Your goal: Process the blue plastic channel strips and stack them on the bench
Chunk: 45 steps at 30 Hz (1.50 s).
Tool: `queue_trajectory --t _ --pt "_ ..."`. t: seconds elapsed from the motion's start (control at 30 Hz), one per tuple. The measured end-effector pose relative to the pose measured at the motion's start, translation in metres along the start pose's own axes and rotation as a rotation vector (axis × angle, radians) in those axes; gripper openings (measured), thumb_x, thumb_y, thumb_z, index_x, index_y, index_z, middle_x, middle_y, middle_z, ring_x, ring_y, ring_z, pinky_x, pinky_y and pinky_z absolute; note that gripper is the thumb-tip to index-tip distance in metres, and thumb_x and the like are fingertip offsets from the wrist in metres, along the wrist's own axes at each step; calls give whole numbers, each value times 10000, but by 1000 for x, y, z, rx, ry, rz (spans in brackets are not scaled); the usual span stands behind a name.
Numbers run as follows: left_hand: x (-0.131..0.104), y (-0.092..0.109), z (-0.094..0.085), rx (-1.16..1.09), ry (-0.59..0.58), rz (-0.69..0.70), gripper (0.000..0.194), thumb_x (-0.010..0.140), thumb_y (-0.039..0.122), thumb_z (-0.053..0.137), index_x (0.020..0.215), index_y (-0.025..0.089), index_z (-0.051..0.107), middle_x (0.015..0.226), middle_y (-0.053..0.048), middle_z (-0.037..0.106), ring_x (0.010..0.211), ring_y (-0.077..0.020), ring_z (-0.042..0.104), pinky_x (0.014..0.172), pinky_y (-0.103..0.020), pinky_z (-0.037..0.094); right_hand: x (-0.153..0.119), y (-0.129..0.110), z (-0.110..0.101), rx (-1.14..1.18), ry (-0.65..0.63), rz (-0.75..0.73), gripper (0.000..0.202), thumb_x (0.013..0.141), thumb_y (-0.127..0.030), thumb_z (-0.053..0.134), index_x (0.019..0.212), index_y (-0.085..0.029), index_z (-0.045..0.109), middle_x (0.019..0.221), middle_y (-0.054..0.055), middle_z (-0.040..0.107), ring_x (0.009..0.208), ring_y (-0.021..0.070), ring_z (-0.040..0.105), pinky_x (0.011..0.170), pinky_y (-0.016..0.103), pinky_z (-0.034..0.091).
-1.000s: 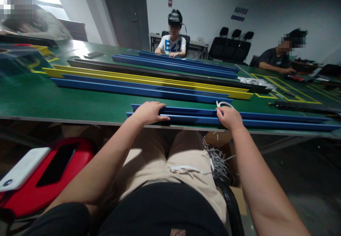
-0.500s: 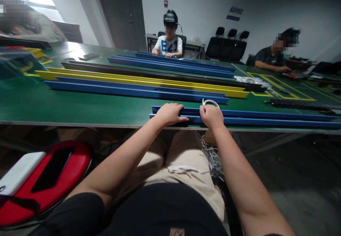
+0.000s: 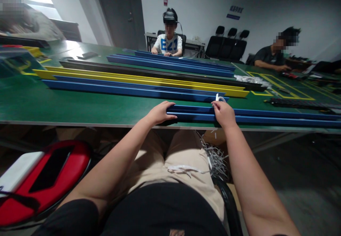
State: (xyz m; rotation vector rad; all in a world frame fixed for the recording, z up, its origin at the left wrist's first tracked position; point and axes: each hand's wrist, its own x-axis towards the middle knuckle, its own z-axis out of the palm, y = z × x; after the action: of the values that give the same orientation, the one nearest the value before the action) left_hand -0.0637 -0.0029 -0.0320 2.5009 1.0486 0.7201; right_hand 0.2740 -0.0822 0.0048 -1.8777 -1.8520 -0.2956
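Observation:
A long blue channel strip (image 3: 266, 119) lies along the front edge of the green table. At its left end is my left hand (image 3: 160, 113), thumb on the near side and fingers on the far side, gripping it. My right hand (image 3: 224, 114) is closed in a pinch over the same strip, farther right, with a curled white strip (image 3: 220, 98) sticking up from its fingers. Whether the right hand also touches the blue strip is unclear. Just behind lie another blue channel (image 3: 106, 88) and a yellow channel (image 3: 133, 79).
A black channel (image 3: 160, 73) and more blue channels (image 3: 170, 64) lie farther back on the table (image 3: 80, 110). Clear plastic wrap is at the far left. Three people sit around the table. A red seat (image 3: 71, 165) is at the lower left.
The near blue strip's left end now sits farther right, with my left hand at that end and shifted left. My right hand has moved right with the white strip.

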Motion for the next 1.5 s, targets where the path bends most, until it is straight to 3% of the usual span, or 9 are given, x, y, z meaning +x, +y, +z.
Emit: queue_trajectory --t 0.1,0.2,0.43,0.8,0.9,1.03,1.23,1.4,1.5 --pt "2 6 -5 -48 20 48 696 834 566 688 1419 212 555 1384 -107 600 1285 -263 558 1112 -376 423 -1 -23 -12 149 -47 -89 458 1001 -317 388 1409 -229 575 1189 92 708 1067 249 650 915 363 482" --pt "5 19 -13 -146 89 99 587 940 518 567 1436 206 537 1396 -102 608 1295 -238 555 1125 -373 410 -2 -52 -21 292 -228 -189 561 985 -309 468 1540 -300 391 1153 53 723 970 207 685 847 307 498" --pt "15 35 -22 -270 122 150 434 954 401 571 1327 188 639 1256 -99 700 1181 -221 630 1041 -352 471 1 -89 -23 304 -353 -346 461 938 -314 576 1392 -266 516 1104 59 725 925 196 671 789 265 466" --pt "19 31 -30 -217 170 11 261 885 422 634 944 196 750 963 -47 762 920 -204 673 872 -314 504 9 -104 -23 301 -401 -356 392 948 -384 565 1323 -268 577 1008 32 734 843 175 649 730 247 422" --pt "17 22 -34 -135 187 -29 276 910 410 575 936 191 741 936 -51 755 889 -203 659 841 -313 489 21 -102 -25 259 -410 -286 375 988 -447 486 1281 -255 620 890 22 737 751 168 630 697 252 410" --pt "12 2 -38 -90 140 -156 290 892 422 578 912 183 740 846 -49 749 780 -197 652 732 -302 470 43 -91 -31 144 -405 -264 356 988 -456 483 1187 -259 703 964 34 753 809 177 635 725 263 415" --pt "6 -14 -29 -22 54 -239 309 861 463 593 858 202 758 773 -48 749 693 -196 646 639 -299 443 66 -83 -24 -160 -578 -273 378 925 -506 590 1202 -294 735 1093 62 759 944 246 671 782 315 458" --pt "2 -16 -23 32 82 -326 303 854 469 614 852 218 782 796 -71 765 728 -214 668 680 -313 470 69 -89 -13 -300 -714 -234 439 986 -493 479 1226 -221 726 1170 130 739 1015 271 680 824 345 484" --pt "-1 -18 -21 35 64 -367 278 840 453 637 842 222 793 782 -75 764 723 -218 669 680 -319 480 69 -91 -13 -277 -788 -208 490 1014 -499 406 1226 -189 721 1054 143 761 931 259 695 800 348 489"
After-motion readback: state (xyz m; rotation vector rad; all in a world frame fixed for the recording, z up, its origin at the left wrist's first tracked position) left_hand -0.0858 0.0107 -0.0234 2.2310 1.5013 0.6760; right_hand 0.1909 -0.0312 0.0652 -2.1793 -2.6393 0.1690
